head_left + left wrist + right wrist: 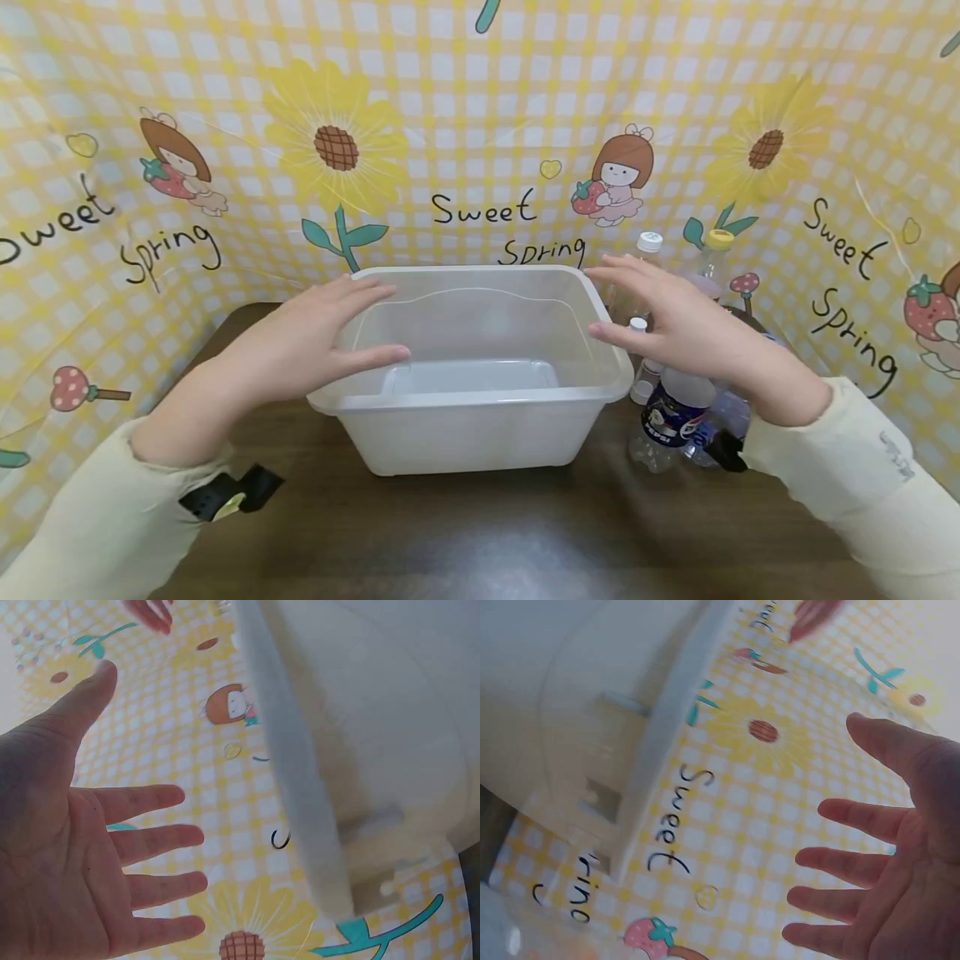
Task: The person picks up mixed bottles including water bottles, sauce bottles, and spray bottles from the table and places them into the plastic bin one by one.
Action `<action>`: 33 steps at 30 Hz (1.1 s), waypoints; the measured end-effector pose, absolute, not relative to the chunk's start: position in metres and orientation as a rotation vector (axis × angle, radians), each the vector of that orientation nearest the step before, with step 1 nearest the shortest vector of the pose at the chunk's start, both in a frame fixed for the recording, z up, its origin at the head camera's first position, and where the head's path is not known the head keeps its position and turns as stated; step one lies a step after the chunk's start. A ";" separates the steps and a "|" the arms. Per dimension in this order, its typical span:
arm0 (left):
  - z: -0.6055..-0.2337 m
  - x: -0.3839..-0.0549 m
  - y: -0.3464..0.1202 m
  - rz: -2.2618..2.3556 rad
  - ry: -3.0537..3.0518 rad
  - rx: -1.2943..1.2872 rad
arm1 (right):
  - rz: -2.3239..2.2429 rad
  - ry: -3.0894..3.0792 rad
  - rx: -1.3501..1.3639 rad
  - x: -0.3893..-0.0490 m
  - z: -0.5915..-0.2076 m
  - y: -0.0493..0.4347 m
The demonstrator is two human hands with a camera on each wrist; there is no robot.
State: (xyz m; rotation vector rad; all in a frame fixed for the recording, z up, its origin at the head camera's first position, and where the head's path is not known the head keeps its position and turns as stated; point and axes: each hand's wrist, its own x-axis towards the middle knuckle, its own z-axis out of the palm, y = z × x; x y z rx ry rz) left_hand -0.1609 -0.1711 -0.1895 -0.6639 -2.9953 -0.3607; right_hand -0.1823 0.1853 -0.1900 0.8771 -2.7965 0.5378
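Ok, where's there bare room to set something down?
Widest is the table in front of the white bin, nearest the camera. A smaller bare patch lies left of the bin, bordered by the left sleeve. Inside, the visible bin floor is bare too. Right of the bin it is crowded: bottles cluster by the right hand.

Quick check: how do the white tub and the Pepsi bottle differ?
The white tub is broad and rectangular; the Pepsi bottle is narrow and rounded. The tub is far larger than the bottle. The tub's front is plain, while the bottle wears a dark label. Both rest on the brown table.
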 end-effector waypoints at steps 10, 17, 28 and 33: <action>-0.199 -0.157 -0.199 -0.466 -2.902 -0.711 | 0.592 -2.432 0.855 -0.167 -0.191 0.222; -0.214 -0.158 -0.215 -0.514 -2.915 -0.722 | 0.677 -2.406 0.701 -0.163 -0.200 0.249; -0.234 -0.164 -0.234 -0.570 -2.976 -0.630 | 0.878 -2.423 0.476 -0.164 -0.221 0.280; -0.240 -0.165 -0.238 -0.583 -2.993 -0.627 | 0.921 -2.423 0.424 -0.163 -0.229 0.291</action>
